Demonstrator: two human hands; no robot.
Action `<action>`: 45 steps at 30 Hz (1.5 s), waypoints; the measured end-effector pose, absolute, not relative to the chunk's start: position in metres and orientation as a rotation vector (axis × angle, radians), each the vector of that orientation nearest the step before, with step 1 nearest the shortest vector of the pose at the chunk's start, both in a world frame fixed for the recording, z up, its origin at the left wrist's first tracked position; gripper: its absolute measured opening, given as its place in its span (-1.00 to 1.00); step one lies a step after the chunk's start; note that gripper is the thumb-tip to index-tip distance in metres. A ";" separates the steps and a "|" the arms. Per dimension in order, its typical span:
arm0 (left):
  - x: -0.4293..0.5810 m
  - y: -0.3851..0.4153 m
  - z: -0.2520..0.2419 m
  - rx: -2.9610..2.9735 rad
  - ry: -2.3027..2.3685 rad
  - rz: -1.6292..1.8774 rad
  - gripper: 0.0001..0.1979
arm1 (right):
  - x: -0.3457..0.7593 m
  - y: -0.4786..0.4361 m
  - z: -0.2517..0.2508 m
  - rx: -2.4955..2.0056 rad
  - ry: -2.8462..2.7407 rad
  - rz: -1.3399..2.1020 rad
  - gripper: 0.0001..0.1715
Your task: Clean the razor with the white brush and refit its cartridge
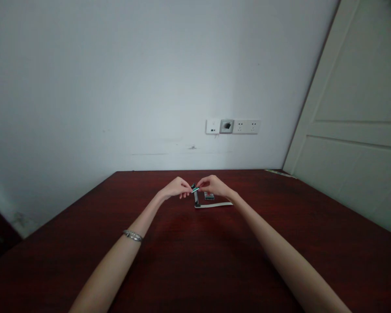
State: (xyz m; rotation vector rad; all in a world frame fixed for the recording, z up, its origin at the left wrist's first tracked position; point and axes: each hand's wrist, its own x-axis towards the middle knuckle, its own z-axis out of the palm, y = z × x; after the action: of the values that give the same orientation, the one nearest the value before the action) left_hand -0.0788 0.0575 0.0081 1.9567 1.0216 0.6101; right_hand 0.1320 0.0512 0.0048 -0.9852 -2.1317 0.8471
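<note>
Both my arms reach out over a dark red wooden table (195,261). My left hand (176,188) and my right hand (213,185) meet near the table's far middle, fingers pinched together on a small dark and teal object (194,188) held between them just above the surface. From that object a dark strip hangs down to a flat white band (215,204) lying on the table under my right wrist. A small grey rectangular piece (209,196) lies on the table just behind the band. A silver bracelet (132,235) is on my left forearm.
A white wall rises behind the table, with a row of sockets (232,126) above the table's far edge. A pale door (358,130) stands at the right. A thin light strip (280,173) lies at the table's far right corner.
</note>
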 end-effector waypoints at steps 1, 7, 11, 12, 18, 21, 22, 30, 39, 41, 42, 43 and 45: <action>-0.079 0.058 0.008 1.950 1.019 0.617 -0.81 | 0.132 0.052 0.004 -0.991 -2.150 0.804 -0.73; -0.085 0.058 0.010 1.838 0.992 0.650 -0.78 | 0.128 0.051 0.007 -0.954 -2.244 0.482 -0.79; -0.087 0.060 0.013 1.749 1.006 0.694 -0.70 | 0.130 0.051 0.012 -0.905 -2.256 0.361 -0.79; -0.088 0.061 0.013 1.736 1.011 0.710 -0.68 | 0.133 0.053 0.012 -0.903 -2.245 0.359 -0.79; -0.098 0.071 0.005 1.673 1.074 0.767 -0.63 | 0.163 0.075 -0.006 -1.145 -2.205 0.504 -0.82; -0.101 0.075 0.000 1.667 1.094 0.766 -0.61 | 0.179 0.082 -0.024 -1.291 -2.185 0.593 -0.83; -0.101 0.076 -0.001 1.665 1.098 0.765 -0.61 | 0.183 0.083 -0.030 -1.320 -2.176 0.613 -0.83; -0.101 0.078 -0.006 1.655 1.124 0.750 -0.60 | 0.185 0.086 -0.046 -1.345 -2.183 0.558 -0.86; -0.097 0.073 -0.004 1.650 1.151 0.734 -0.58 | 0.184 0.086 -0.045 -1.391 -2.245 0.492 -0.87; -0.097 0.072 -0.004 1.649 1.154 0.728 -0.58 | 0.185 0.088 -0.047 -1.393 -2.250 0.499 -0.87; -0.097 0.072 -0.004 1.649 1.154 0.725 -0.58 | 0.186 0.089 -0.049 -1.391 -2.251 0.506 -0.86; -0.097 0.073 -0.005 1.650 1.154 0.724 -0.58 | 0.187 0.090 -0.050 -1.389 -2.251 0.516 -0.86; -0.098 0.073 -0.006 1.653 1.150 0.723 -0.58 | 0.187 0.092 -0.052 -1.379 -2.251 0.538 -0.84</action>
State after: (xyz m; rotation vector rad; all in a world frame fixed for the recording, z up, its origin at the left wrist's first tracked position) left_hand -0.0977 0.0734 -0.0061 1.6533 1.1501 0.7225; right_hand 0.1874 0.0917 -0.0516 -1.3786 -2.2509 0.5379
